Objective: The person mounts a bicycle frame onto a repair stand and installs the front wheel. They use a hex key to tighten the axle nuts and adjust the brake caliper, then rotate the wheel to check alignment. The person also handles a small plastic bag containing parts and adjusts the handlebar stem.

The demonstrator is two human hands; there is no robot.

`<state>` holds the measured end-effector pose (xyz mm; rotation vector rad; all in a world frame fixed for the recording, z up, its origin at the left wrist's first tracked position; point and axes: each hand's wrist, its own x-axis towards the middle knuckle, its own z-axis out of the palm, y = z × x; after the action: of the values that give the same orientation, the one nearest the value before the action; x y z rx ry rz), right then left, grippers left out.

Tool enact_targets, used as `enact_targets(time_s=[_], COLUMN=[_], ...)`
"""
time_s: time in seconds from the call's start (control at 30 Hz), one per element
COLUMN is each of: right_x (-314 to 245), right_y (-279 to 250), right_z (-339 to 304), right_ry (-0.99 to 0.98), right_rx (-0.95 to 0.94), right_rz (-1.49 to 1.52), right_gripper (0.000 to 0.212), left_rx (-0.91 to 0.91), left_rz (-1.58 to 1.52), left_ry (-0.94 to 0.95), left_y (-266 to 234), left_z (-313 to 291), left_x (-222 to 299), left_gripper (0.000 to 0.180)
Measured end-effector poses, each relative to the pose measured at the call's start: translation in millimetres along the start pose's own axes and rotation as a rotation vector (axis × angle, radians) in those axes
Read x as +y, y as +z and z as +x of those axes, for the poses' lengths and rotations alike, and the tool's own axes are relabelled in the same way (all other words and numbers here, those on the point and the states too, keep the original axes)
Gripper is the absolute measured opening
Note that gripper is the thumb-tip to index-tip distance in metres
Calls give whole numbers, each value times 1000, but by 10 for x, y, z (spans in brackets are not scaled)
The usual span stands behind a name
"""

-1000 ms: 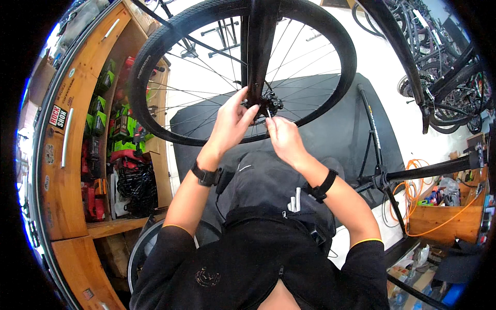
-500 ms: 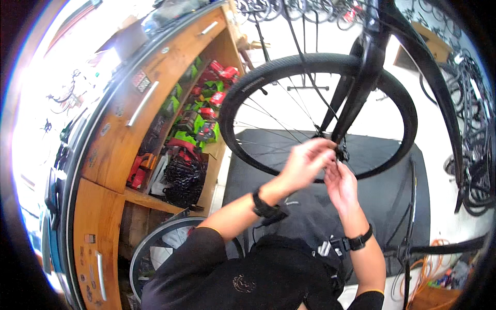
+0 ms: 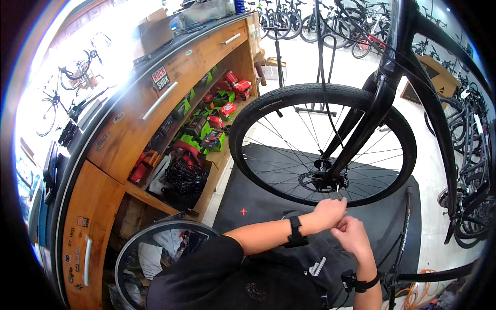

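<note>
A black bicycle wheel (image 3: 251,109) stands in a black fork (image 3: 368,124), with a disc rotor (image 3: 306,182) at its hub and a brake caliper (image 3: 341,181) at the fork's lower end. Just below the caliper is my left hand (image 3: 328,215), its fingers curled closed. A thin pale piece (image 3: 338,190) shows between the caliper and that hand; I cannot tell if the hand holds it. My right hand (image 3: 353,235) is right beside the left, with thumb and fingers pinched together. Whatever either hand holds is hidden.
A wooden workbench (image 3: 124,129) with shelves of red and green packages (image 3: 212,139) runs along the left. A loose wheel (image 3: 124,263) leans at its foot. Beneath the bicycle lies a dark mat (image 3: 232,191). A black bar (image 3: 439,275) crosses at the lower right. More bicycles (image 3: 467,129) line the right side.
Both hands have come down from the caliper and wheel hub towards me and now sit close together below it. The view has shifted, so the hub and rotor show uncovered.
</note>
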<state>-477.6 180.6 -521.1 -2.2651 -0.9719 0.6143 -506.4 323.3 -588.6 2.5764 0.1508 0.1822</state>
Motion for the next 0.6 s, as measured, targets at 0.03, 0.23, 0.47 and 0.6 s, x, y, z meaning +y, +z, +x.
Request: enact_targets(time_s=[0.03,0.23,0.47,0.6], right_x=[-91,-155,-198,-202], right_y=[-50,212,357,328], right_z=[21,423,677,672], right_ry=[1,-197,-548,-380], right_rx=[49,443,639,645], right_rz=[-49,6,-367,88], right_gripper=[26,34,23,16], left_rx=[-22,-23,448,491], left_rz=[5,-396,-739,-425], left_ry=[-39,-229,-104,230], left_y=[-17,-351,-571,-660], left_z=[-73,-467,-583,-294], left_x=[-63,-308,-184,-31], left_gripper=[36,63,68,70])
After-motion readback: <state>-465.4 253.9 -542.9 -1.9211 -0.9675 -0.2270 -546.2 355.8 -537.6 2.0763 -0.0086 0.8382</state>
